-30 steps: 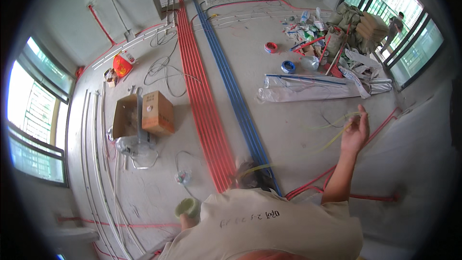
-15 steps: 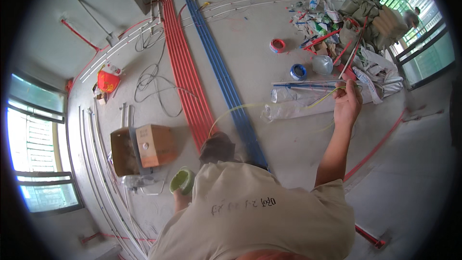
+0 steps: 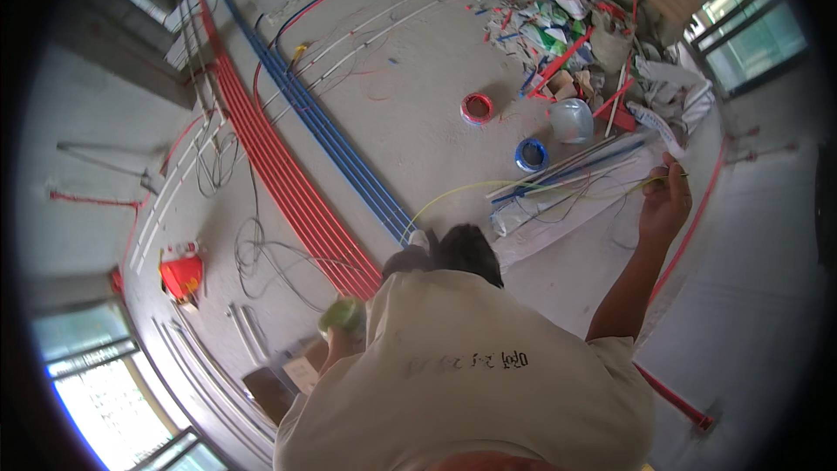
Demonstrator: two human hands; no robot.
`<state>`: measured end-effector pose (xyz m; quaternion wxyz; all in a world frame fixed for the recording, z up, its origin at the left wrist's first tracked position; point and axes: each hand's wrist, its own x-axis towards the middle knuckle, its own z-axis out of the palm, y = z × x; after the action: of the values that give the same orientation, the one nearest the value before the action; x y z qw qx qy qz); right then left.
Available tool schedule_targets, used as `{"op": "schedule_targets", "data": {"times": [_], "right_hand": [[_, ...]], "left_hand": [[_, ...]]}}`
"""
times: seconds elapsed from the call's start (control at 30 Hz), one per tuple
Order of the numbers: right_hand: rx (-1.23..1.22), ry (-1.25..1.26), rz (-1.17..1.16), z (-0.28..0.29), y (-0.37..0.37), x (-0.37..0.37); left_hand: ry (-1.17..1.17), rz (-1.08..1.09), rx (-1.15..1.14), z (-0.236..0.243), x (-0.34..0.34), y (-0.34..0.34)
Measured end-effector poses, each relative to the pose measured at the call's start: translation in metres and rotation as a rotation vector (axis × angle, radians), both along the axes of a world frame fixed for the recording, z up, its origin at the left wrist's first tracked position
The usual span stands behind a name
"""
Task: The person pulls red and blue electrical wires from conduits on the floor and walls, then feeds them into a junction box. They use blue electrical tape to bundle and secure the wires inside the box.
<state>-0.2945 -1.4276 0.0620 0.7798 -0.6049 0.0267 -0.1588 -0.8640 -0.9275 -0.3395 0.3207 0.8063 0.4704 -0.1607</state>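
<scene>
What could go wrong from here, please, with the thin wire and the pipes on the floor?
The yellow-green wire arcs slackly from the right hand toward the blue pipes, so it might snag on the loose rods along its path. The red pipes lie close in front of the person, so a careless step could press on them. The grey cable lies in loose loops and might trip someone.

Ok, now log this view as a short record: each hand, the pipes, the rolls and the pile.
Left hand: holding a round green object
Right hand: raised, gripping a thin yellow-green wire
Pipes: red pipes alongside blue pipes, on the floor
Rolls: red roll and blue roll, lying apart
Pile: mixed scrap, beyond the blue roll
</scene>
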Motion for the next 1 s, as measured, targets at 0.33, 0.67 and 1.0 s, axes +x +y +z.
{"op": "schedule_targets", "data": {"times": [0.33, 0.67, 1.0], "right_hand": [[0.291, 0.207, -0.221, -0.116, 0.053, 0.204], [0.384, 0.47, -0.453, -0.167, 0.13, 0.428], [0.132, 0.627, -0.928, -0.29, 0.094, 0.452]], "left_hand": [[-0.476, 1.091, -0.848, -0.006, 0.517, 0.258], [-0.232, 0.825, -0.764, 0.01, 0.954, 0.289], [-0.135, 0.609, -0.681, -0.224, 1.311, 0.294]]}}
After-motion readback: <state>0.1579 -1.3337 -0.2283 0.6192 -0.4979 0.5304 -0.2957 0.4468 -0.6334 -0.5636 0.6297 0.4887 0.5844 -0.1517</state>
